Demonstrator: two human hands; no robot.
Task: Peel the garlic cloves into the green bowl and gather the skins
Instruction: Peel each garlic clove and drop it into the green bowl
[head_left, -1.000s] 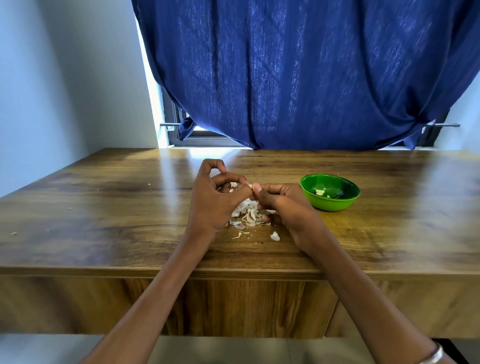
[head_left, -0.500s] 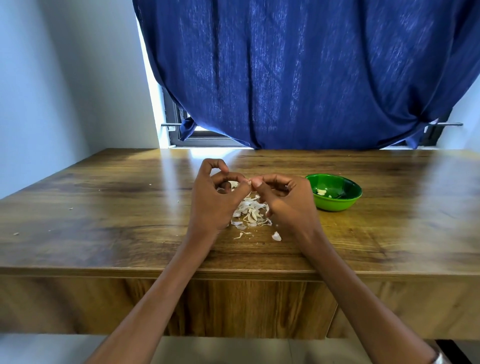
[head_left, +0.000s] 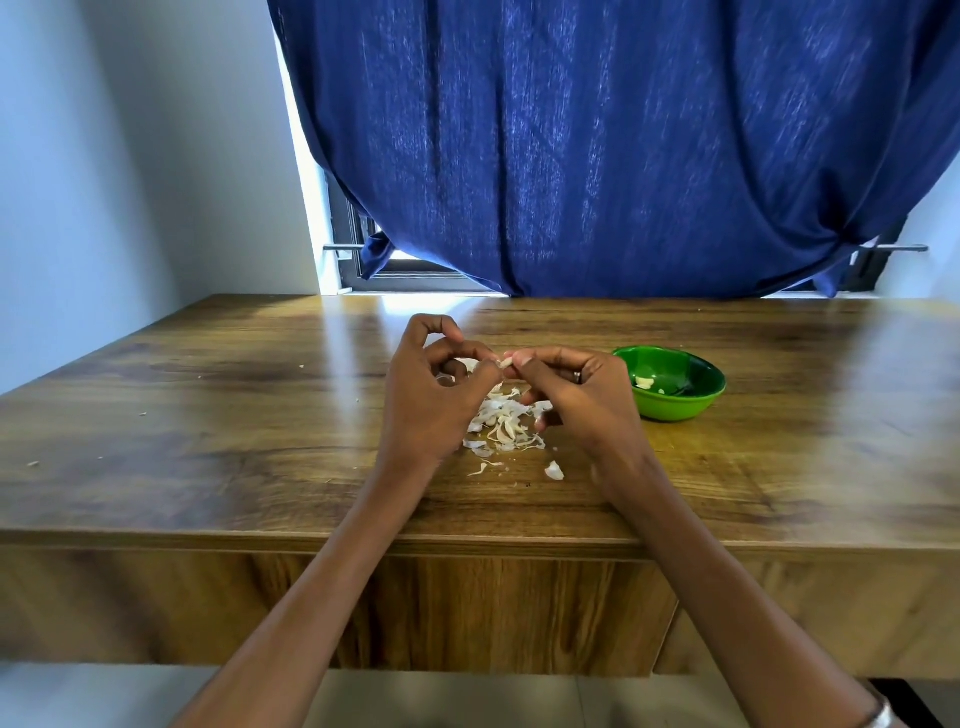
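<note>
Midway, judging by the scene: left hand (head_left: 431, 400) and right hand (head_left: 576, 395) both pinch one garlic clove (head_left: 505, 362) above a pile of skins (head_left: 506, 423) on the worktop (head_left: 208, 415); the green bowl (head_left: 670, 383) nearby holds a few peeled cloves, skins lie ungathered

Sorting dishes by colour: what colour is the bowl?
Green; the bowl shows clearly in the head view.

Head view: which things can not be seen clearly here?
- Garlic clove: head view, mostly covered by fingertips of left hand and right hand.
- Green bowl contents: near wall hides part; pale pieces too small to count.
- Skins: partly under the hands.
</note>
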